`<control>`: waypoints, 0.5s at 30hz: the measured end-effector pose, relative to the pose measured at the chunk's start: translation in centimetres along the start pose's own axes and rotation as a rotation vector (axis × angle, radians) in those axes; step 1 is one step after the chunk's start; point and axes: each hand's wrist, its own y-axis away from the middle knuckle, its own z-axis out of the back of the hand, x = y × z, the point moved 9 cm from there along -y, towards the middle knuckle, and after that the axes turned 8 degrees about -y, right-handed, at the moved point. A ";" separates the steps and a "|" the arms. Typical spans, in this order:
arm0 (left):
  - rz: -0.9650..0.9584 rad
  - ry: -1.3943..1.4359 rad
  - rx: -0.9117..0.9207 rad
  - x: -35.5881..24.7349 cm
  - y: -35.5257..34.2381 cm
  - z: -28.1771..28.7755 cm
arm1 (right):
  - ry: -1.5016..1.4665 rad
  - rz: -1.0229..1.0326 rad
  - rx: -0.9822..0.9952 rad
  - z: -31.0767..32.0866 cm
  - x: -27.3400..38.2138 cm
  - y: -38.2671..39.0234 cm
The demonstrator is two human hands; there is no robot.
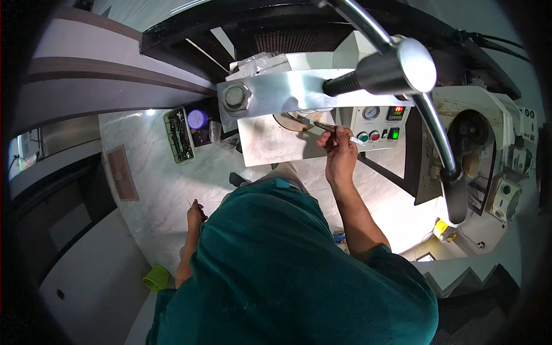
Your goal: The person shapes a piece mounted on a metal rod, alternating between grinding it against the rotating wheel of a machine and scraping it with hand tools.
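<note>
My right hand [339,146] is closed around a thin, dark-handled tool [322,125], whose flat metal end reaches left over a round opening [290,122] in a white, stained machine top [270,144]. A whitish end of the tool sticks out on the right side of the hand. Above the opening runs a thick metal bar [293,92] with a large bolt at its left end. Down at my left side, my left hand [196,215] has its fingers closed, with a thin, needle-like thing [189,203] sticking up from them; its kind cannot be made out.
A big screw with a T-handle [385,69] overhangs the right. Beside my right hand is a control panel [376,123] with gauge, display and buttons. A tool tray [179,135] and purple-lidded tub [197,119] stand left; a green basket [156,278] lies lower left.
</note>
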 end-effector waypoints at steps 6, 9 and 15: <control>0.087 0.110 0.010 -1.7 -0.2 0.5 | 0.089 0.051 0.097 -2.0 1.8 -0.8; 0.129 0.208 -0.049 -2.5 -0.2 0.6 | 0.318 0.137 0.124 -2.5 2.8 -1.6; 0.126 0.214 -0.028 -1.7 0.5 -0.8 | 1.094 0.202 0.274 -8.0 3.1 -2.4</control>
